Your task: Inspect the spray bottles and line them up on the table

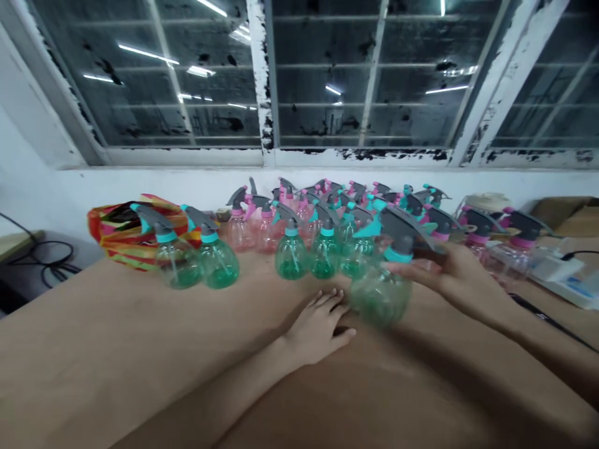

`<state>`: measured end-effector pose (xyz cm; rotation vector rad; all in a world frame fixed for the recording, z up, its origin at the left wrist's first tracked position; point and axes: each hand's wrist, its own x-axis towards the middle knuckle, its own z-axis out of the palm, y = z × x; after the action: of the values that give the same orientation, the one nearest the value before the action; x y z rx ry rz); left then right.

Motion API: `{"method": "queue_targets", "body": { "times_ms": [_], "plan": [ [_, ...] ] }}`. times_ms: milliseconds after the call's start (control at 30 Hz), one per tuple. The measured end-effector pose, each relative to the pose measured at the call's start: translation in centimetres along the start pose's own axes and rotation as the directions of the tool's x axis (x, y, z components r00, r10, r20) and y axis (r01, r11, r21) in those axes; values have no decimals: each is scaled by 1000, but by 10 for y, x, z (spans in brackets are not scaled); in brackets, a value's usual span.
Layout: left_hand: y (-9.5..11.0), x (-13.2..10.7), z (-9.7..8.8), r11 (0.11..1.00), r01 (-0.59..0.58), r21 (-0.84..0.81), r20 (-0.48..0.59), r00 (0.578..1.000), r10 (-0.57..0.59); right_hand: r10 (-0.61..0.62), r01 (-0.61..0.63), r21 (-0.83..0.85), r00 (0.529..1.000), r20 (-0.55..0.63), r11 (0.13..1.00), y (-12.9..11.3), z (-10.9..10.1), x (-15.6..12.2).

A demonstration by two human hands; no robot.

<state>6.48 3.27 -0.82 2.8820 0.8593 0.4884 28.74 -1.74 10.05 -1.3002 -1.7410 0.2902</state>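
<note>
My right hand (453, 274) is closed around the neck of a green spray bottle (381, 296) with a grey and turquoise trigger head. That bottle is blurred by motion and tilts slightly above the table. My left hand (318, 327) lies flat on the tabletop with fingers spread, left of the held bottle and holding nothing. Just beyond it stand green spray bottles, among them one upright bottle (291, 255) and a neighbour (324, 255) beside it. Two more, a left bottle (175, 265) and its companion (219, 262), stand apart to the left.
Pink spray bottles (238, 231) and green ones crowd the back by the wall. A striped plastic bag (121, 240) lies at the left. On the right are a white power strip (566, 277), a dark flat strip (545, 315) and a cardboard box (571, 215). Black cable (56, 259) hangs far left.
</note>
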Motion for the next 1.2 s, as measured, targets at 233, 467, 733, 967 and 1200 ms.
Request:
{"method": "queue_targets", "body": {
  "times_ms": [233,467,733,967,1200],
  "plan": [
    [-16,-66,-33,994,102,26,0,995,-102,-155,147,177,987,34,973,-70,102,63],
    [-18,-120,-58,973,222,60,69,972,-226,-130,131,-19,989,69,991,-78,204,82],
    [-19,-126,-60,970,234,66,73,968,-238,-70,74,-92,996,52,993,-60,229,103],
    [-20,-126,-59,971,220,95,77,971,-227,-46,49,-89,998,35,995,-57,238,112],
    [-19,-124,-62,969,232,89,85,967,-240,-65,64,-34,998,-6,997,-57,238,101]
  ]
}}
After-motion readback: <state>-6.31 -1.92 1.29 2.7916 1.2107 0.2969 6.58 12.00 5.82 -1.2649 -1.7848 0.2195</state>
